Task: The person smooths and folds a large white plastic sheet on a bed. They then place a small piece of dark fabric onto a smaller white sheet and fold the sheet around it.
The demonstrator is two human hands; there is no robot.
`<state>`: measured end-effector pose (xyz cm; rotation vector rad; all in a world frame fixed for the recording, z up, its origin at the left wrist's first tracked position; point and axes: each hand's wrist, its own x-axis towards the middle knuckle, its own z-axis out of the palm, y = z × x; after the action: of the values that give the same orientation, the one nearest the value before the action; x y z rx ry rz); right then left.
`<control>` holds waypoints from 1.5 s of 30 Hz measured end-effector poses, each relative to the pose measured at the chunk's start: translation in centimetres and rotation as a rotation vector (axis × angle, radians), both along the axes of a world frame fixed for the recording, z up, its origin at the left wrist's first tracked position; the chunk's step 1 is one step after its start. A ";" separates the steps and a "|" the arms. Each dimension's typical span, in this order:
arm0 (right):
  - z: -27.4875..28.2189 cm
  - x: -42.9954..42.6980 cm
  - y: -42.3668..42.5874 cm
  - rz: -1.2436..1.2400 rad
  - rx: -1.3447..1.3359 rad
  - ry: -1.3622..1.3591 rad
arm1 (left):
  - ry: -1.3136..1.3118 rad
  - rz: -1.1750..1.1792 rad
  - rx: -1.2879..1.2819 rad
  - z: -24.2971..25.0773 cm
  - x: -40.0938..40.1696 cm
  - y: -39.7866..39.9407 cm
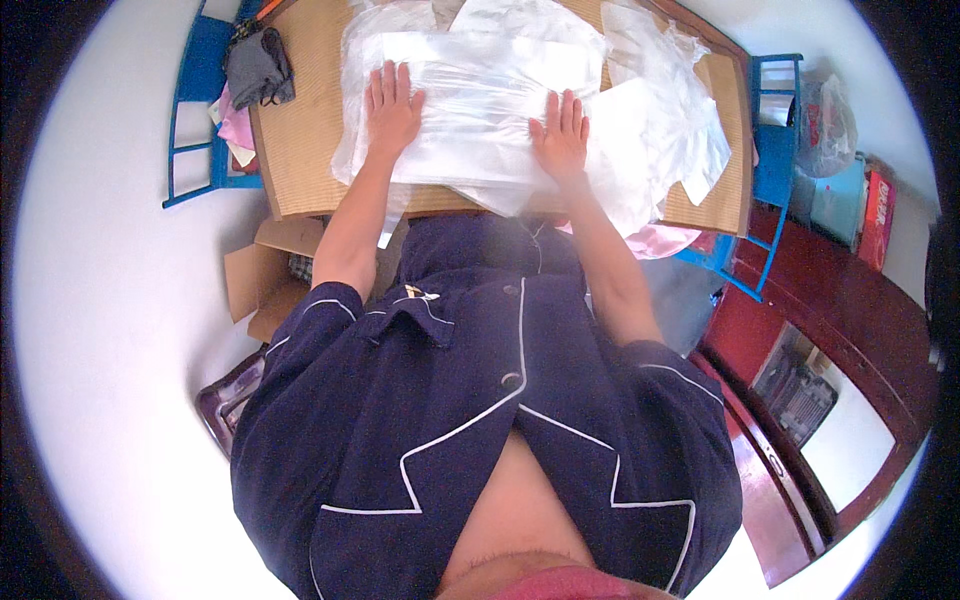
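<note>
A sheet or bag of translucent white plastic film [472,112] lies across a table with a tan, ribbed top [300,165]. Flat on its left part rests my left hand [394,112], palm down with the fingers slightly apart. My right hand [562,139] presses on the right part of the film, fingers spread. Creases run through the film between the two hands. More loose white plastic film [652,150] spreads to the right and beyond the far edge of the piece under my hands. Neither hand grips anything.
Dark grey cloth [259,67] lies at the table's left edge. Blue metal frames [776,157] stand at both sides. An open cardboard box [259,277] is below left, near a brown chair [225,397]. On the right are a dark red cabinet [847,315] and a hanging clear plastic bag [829,127].
</note>
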<state>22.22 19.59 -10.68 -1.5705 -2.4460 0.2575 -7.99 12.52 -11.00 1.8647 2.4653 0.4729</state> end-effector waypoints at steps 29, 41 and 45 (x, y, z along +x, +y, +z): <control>10.5 2.1 2.3 0.084 -0.617 0.542 | -0.130 -0.359 -0.079 3.2 14.0 -1.6; 11.5 -3.9 2.6 0.010 -0.506 0.378 | -1.030 -0.238 0.057 8.3 14.5 -5.0; 11.1 -1.6 1.2 -0.409 -0.790 1.021 | -0.893 -0.181 -0.134 11.1 16.3 -4.2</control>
<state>20.67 20.79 0.37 -1.5218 -1.2290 1.6026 8.32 8.29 0.08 1.3607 1.6728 0.8634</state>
